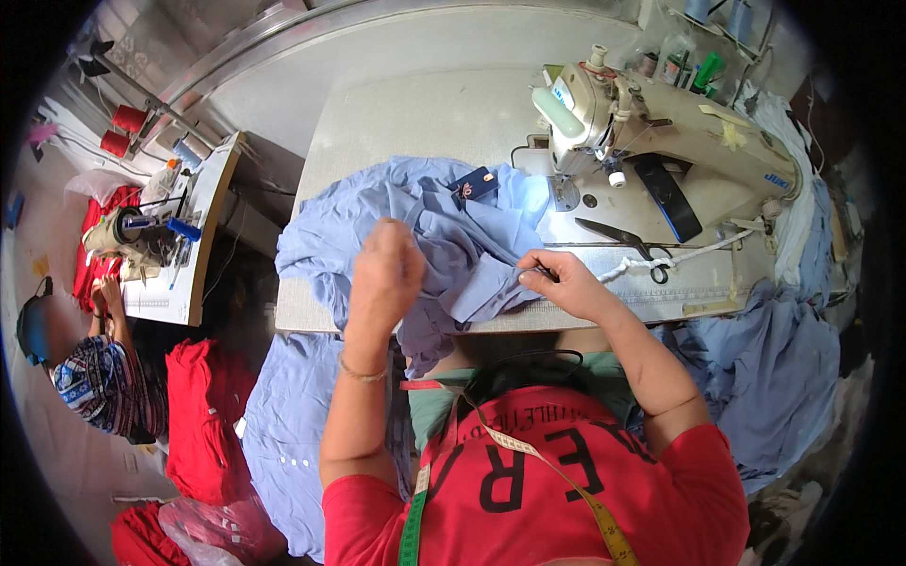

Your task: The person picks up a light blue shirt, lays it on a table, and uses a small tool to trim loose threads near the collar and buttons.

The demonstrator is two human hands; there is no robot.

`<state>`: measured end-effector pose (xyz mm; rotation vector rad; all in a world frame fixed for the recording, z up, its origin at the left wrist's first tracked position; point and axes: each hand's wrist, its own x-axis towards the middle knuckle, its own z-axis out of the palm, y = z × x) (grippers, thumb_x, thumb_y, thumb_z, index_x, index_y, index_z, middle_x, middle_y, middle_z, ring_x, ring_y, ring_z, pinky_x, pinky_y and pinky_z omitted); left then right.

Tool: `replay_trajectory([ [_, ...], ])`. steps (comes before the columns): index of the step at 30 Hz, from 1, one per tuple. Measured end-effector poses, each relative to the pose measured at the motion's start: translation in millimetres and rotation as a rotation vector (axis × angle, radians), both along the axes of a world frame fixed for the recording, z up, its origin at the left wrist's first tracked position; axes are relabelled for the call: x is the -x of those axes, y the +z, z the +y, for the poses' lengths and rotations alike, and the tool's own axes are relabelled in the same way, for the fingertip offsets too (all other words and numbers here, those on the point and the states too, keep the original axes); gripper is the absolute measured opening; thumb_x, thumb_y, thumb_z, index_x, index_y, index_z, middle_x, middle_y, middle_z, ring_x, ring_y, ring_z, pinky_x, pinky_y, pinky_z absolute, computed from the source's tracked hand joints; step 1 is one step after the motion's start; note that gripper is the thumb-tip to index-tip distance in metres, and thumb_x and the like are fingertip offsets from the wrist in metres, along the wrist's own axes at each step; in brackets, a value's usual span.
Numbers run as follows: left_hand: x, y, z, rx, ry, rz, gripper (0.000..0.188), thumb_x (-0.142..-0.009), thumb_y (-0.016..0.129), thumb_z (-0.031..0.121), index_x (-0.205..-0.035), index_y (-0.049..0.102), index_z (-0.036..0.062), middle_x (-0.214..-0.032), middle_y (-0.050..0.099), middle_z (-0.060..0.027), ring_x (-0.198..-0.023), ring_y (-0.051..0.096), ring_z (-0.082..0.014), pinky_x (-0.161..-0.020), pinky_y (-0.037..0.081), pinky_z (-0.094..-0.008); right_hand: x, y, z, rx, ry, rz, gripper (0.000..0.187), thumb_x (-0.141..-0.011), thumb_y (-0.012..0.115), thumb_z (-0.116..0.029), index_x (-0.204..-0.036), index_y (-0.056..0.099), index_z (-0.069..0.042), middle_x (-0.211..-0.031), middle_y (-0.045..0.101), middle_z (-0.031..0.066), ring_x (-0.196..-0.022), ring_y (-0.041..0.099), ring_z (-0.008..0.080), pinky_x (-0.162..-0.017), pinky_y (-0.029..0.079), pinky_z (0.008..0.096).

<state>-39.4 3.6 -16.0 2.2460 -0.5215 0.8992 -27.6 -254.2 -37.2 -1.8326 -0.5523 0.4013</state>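
Note:
A crumpled light blue garment lies across the sewing table in front of me. At its right side, my right hand pinches the edge of a flat blue flap; something small and dark shows by the fingertips, too small to name. My left hand is raised over the garment's left part, blurred, with its fingers curled in; whatever they may hold is hidden. A dark navy tag rests on the cloth. Beyond it stands the sewing machine, its needle area just right of the garment.
Black scissors and a dark oblong case lie under the machine arm. More blue garments hang at the right, and another at the left. A co-worker sits at another machine table, far left, near red clothes.

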Motion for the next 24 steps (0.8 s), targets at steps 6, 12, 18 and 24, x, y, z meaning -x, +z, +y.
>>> replay_trajectory([
  [6,19.8,12.1,-20.5,0.263,-0.132,0.552,0.019,-0.082,0.061,0.004,-0.100,0.059,0.0009,-0.079,0.051,-0.0096,-0.064,0.048,-0.0171,-0.055,0.040,-0.0262,-1.4,-5.9,-4.4,-0.035,-0.003,0.053,0.019,-0.089,0.059,-0.014,-0.101,0.061,0.000,-0.070,0.047,-0.0044,-0.065,0.040,0.0049,-0.059,0.037,0.0221],
  [12,15.9,4.8,-42.1,0.243,-0.306,0.645,0.022,-0.085,0.064,0.014,-0.101,0.060,-0.0010,-0.087,0.059,-0.0112,-0.068,0.053,-0.0203,-0.061,0.044,-0.0303,-1.0,0.0,-0.5,-0.030,0.000,-0.040,0.016,-0.087,0.060,-0.012,-0.099,0.062,-0.001,-0.073,0.055,0.0010,-0.069,0.051,0.0096,-0.066,0.042,0.0245],
  [18,16.7,-0.1,-43.8,0.284,-0.253,0.706,0.015,-0.086,0.064,0.012,-0.090,0.060,-0.0018,-0.077,0.055,-0.0023,-0.071,0.049,-0.0081,-0.063,0.042,-0.0239,6.1,6.1,8.8,-0.029,-0.071,-0.503,0.016,-0.080,0.067,-0.013,-0.092,0.062,-0.004,-0.078,0.060,0.0083,-0.073,0.059,0.0263,-0.069,0.046,0.0316],
  [24,31.6,8.8,-49.7,0.140,-0.155,0.359,0.014,-0.081,0.068,0.010,-0.086,0.060,-0.0003,-0.074,0.056,-0.0091,-0.067,0.054,-0.0220,-0.061,0.044,-0.0306,14.7,14.8,12.8,0.111,-0.154,-0.327,0.017,-0.075,0.070,-0.013,-0.088,0.061,-0.006,-0.081,0.061,0.0090,-0.072,0.060,0.0281,-0.064,0.047,0.0336],
])
